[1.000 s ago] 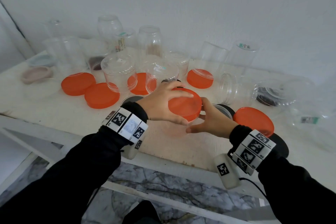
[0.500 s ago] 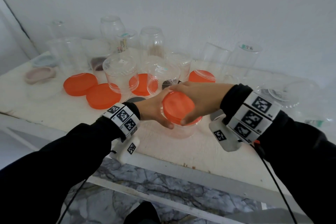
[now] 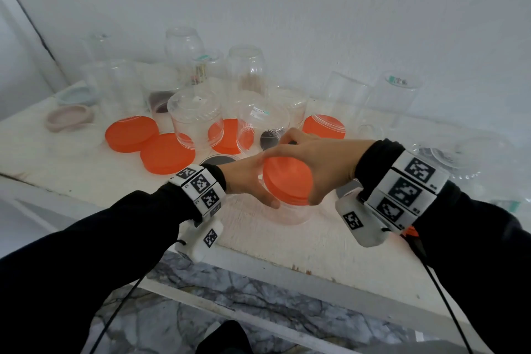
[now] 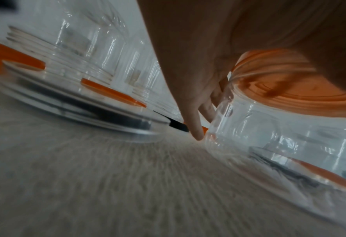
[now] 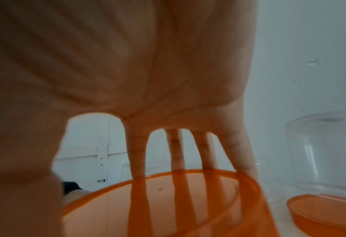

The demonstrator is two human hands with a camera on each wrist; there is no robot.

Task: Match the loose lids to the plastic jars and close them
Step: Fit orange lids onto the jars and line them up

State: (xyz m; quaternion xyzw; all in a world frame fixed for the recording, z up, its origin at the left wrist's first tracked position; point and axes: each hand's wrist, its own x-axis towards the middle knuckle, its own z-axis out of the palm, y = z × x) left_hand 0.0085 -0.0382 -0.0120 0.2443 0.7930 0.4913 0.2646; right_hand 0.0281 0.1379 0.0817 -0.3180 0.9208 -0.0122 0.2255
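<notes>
A short clear plastic jar (image 3: 288, 214) stands near the front of the white table, with an orange lid (image 3: 286, 179) on top of it. My right hand (image 3: 311, 165) reaches over from the right and grips the orange lid (image 5: 168, 205) round its rim, fingers (image 5: 136, 160) spread down its far side. My left hand (image 3: 250, 181) holds the jar (image 4: 269, 137) by its left wall, thumb in front and fingers (image 4: 196, 128) behind. Through the clear wall, the lid's underside (image 4: 293, 89) shows in the left wrist view.
Several loose orange lids (image 3: 132, 133) (image 3: 166, 154) lie at the left and middle. Several clear jars (image 3: 195, 121) (image 3: 398, 98) stand upside down along the back wall. Dark lids (image 3: 218, 159) lie behind my left wrist. Small pastel bowls (image 3: 70, 118) sit far left.
My right hand came over the top and took the orange lid from the left hand. The left hand dropped from the lid to the jar's side. The lid turned slightly.
</notes>
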